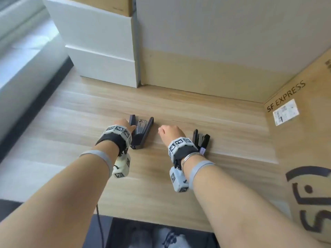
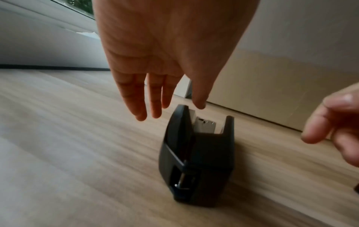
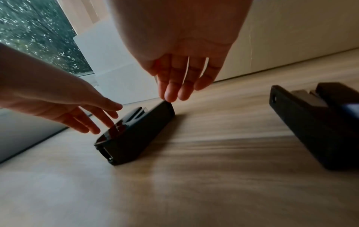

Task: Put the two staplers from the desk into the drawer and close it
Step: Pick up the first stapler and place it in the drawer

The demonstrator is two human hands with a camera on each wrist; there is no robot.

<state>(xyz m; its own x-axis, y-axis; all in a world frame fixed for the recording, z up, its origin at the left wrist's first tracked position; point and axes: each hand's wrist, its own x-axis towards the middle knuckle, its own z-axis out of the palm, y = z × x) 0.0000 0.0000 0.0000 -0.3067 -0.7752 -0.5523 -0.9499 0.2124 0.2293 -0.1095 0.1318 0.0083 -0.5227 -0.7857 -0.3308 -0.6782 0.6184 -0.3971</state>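
Observation:
Two black staplers lie on their sides on the wooden desk (image 1: 179,108). The larger stapler (image 1: 142,132) (image 2: 198,155) (image 3: 136,133) is left of centre, its metal staple channel showing. My left hand (image 1: 125,125) (image 2: 167,106) (image 3: 93,119) hovers just over its left side, fingers straight and spread, holding nothing. The smaller stapler (image 1: 202,141) (image 3: 318,122) lies further right. My right hand (image 1: 170,131) (image 3: 180,90) hangs between the two staplers with relaxed fingers, empty. No drawer is in view.
White boxes (image 1: 100,51) stand at the back left and a large cardboard carton (image 1: 215,51) along the back. A second carton marked SF EXPRESS (image 1: 304,140) walls the right side. The desk's front edge (image 1: 143,219) is near my body.

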